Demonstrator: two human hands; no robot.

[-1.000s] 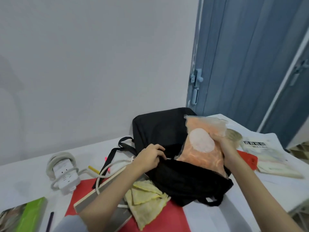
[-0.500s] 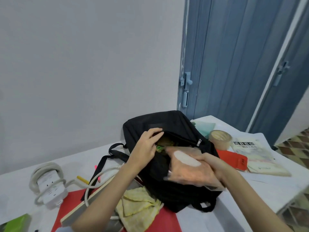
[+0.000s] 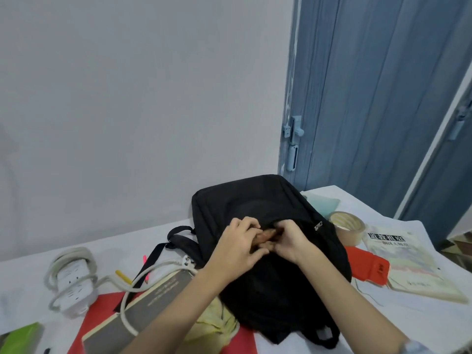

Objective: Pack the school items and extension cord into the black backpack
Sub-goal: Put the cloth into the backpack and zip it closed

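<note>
A plain room in a home, likely a study corner: a white table (image 3: 421, 325) against a bare pale wall (image 3: 132, 103), a blue folding door (image 3: 370, 98) beyond the grip, books (image 3: 408, 267) and tape roll (image 3: 347, 227) to its right.

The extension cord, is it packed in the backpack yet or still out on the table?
Still out. The extension cord lies coiled on the table, left of the black backpack.
</note>
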